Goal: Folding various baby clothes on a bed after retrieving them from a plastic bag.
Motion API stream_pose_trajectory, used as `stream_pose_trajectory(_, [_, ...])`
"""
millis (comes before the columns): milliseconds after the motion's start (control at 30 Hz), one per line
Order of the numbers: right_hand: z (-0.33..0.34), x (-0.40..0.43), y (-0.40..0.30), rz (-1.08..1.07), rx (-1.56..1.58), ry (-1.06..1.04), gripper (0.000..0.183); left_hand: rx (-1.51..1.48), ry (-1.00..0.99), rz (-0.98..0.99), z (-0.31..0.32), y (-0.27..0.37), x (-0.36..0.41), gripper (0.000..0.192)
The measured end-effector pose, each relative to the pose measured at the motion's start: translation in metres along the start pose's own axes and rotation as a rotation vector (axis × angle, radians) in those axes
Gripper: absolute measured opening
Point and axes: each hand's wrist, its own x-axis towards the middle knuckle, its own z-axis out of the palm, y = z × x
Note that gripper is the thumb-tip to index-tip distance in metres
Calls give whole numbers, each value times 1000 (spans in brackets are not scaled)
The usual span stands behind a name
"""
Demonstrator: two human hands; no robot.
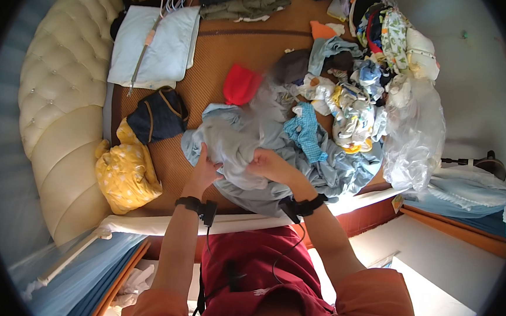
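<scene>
Before me, a light grey cloth (236, 143) lies bunched on a bed mat (216, 58), over a larger grey-blue fabric (344, 173). My left hand (204, 170) is at the grey cloth's left edge, thumb and fingers apart; whether it pinches any cloth is not plain. My right hand (268, 164) has its fingers curled on the cloth's right side, gripping it. A red cloth (240, 85) lies beyond the hands, and a blue checked garment (305, 131) is to their right. Both wrists wear black straps with small devices.
A navy cloth item (157, 116) and a yellow patterned bundle (129, 176) lie left, by the tufted headboard (60, 78). Mixed clothes (357, 117) and a clear plastic bag (415, 138) are piled right. A metal rod (142, 57) rests on a folded pale sheet (172, 46). A white rail (244, 223) edges the bed.
</scene>
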Motion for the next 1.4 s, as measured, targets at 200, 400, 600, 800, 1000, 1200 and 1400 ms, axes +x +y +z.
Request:
stream_pose_trajectory(200, [-36, -79, -31, -27, -224, -318, 31, -170, -180, 345, 81, 27, -52, 37])
stream_pose_trajectory(400, [-38, -108, -74, -171, 551, -244, 57, -183, -514, 355, 157, 28, -123, 38])
stream_pose_trajectory(600, [-17, -128, -169, -359, 212, -94, 43, 274, -340, 664, 197, 40, -185, 43])
stream_pose_trajectory(800, [-5, -137, -210, -497, -142, 4, 33, 505, -525, 782, 188, 79, -237, 83])
stream_pose_trajectory(1000, [10, -133, -247, -683, -335, 94, 28, 1101, -327, 869, 201, 90, -241, 67])
stream_pose_trajectory(1200, [11, -159, -279, -893, -675, 35, 30, 1457, -41, 1410, 235, 103, -273, 65])
stream_pose_trajectory(1400, [8, -176, -302, -813, -956, -85, 38, 2003, -51, 1261, 245, 129, -292, 47])
